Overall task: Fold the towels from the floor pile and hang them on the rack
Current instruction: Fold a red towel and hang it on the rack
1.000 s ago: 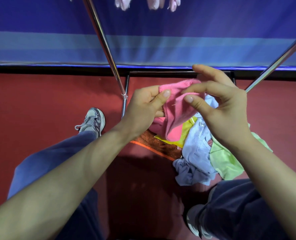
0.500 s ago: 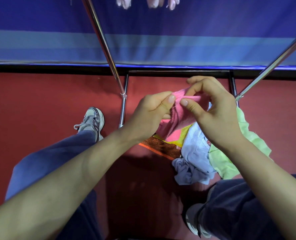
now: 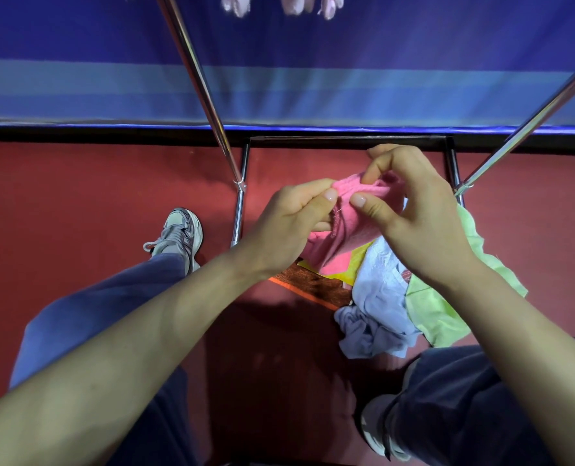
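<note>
Currently: pink towel (image 3: 356, 227) held bunched above the floor pile (image 3: 380, 297), in front of the rack (image 3: 198, 82).
Left hand (image 3: 289, 227) and right hand (image 3: 410, 216) each pinch the ribbed, bright-pink cloth's upper edge between thumb and forefinger. One second earlier, the thumbs were farther apart and more towel showed.

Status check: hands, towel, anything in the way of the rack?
Left hand and right hand both pinch the pink towel, over the floor pile. Bunched, not yet hung. Nothing blocking the rack pole.
</note>
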Tool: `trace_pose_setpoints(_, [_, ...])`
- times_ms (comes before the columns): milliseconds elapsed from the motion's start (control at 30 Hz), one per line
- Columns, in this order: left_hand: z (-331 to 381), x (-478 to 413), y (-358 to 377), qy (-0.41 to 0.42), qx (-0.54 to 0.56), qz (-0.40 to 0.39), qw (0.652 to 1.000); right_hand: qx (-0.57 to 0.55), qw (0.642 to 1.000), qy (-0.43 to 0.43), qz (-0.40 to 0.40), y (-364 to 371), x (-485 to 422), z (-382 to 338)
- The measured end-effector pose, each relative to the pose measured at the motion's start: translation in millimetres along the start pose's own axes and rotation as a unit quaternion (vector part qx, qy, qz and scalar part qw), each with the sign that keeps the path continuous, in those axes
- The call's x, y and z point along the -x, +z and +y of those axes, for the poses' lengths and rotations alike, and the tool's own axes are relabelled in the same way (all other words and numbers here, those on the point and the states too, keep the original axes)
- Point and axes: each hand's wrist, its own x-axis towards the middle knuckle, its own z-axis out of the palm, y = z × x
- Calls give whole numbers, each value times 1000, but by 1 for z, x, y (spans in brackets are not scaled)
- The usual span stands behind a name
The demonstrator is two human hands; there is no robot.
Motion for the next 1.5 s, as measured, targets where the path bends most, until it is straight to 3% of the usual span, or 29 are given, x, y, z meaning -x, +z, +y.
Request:
trace_pose_setpoints(233, [4, 0, 4, -6, 1, 36, 999, -5, 999, -34, -11, -1, 0, -1])
trace_pose_setpoints(667, [9, 2, 4, 12, -7, 20, 1000, -31, 997, -61, -18, 1, 0, -5])
trace_pose_setpoints(967, [8, 2, 2, 5, 17, -15, 1000, -35, 999, -15, -3, 3, 2, -3])
trace_pose_setpoints(1133, [-1, 1, 2, 47, -80, 9, 996, -30, 1000, -2, 7, 5, 4, -2])
trace_pose_setpoints(1300, [-4, -1, -8, 135, -251, 46, 957, 9, 1000, -1, -20, -4, 0, 1])
trace_pose_setpoints(1500, [-1, -2, -16, 159, -306, 70, 936, 129, 989, -66, -16, -20, -4, 8])
